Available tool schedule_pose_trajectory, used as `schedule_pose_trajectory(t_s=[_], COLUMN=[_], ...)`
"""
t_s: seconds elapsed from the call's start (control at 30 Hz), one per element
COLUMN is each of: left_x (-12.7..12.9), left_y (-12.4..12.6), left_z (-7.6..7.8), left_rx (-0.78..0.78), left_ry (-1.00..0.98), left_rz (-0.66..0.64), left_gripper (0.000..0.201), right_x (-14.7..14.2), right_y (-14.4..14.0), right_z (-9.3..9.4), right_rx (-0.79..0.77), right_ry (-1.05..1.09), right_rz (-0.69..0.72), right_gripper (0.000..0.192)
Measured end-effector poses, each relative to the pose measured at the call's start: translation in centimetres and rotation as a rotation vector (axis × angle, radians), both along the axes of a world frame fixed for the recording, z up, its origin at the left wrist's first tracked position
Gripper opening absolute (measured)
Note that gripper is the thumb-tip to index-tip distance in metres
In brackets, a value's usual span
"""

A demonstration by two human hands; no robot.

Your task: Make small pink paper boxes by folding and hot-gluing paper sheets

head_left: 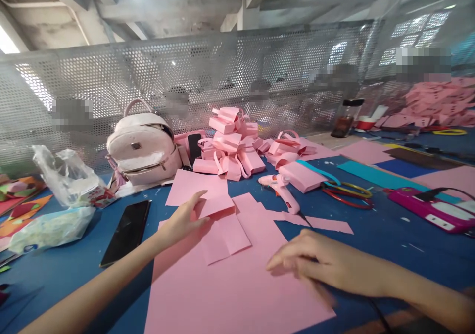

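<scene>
Blue table (389,235) with pink paper sheets (230,284), black phone (126,231), pink glue gun (280,189), backpack (143,151).

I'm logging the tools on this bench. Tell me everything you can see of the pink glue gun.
The pink glue gun looks like glossy plastic, pale pink with a whitish body. It lies on its side on the blue table, past the pink paper sheets. Its handle runs toward the camera and right, and a dark cord seems to leave its end. Its upper part rests by a folded pink paper bag. Neither hand touches it; the right hand is nearer.
</scene>
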State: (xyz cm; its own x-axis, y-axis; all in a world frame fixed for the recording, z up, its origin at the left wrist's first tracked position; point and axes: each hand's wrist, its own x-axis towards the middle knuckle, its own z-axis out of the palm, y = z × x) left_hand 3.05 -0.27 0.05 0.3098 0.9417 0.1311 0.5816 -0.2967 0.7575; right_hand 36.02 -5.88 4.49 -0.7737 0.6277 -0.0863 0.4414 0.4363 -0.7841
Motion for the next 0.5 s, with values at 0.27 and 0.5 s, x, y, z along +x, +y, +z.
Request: schedule_pose_trajectory(t_s=[0.27, 0.5], left_x=[-0.7, -0.4], left_y=[-0.4, -1.7], left_z=[0.8, 1.2], left_rx=[-0.141, -0.108], left_ry=[-0.235, -0.355], left_rz=[-0.076, -0.102], left_gripper=[0.057, 0.056], right_x=[-2.8, -6.4], right_y=[1.4, 4.4], right_z=[0.1, -1.2], right_rx=[0.306, 0.608], right_ry=[0.112, 0.080], right_rz=[-0.226, -0.160], right_gripper=[0.034, 0.020])
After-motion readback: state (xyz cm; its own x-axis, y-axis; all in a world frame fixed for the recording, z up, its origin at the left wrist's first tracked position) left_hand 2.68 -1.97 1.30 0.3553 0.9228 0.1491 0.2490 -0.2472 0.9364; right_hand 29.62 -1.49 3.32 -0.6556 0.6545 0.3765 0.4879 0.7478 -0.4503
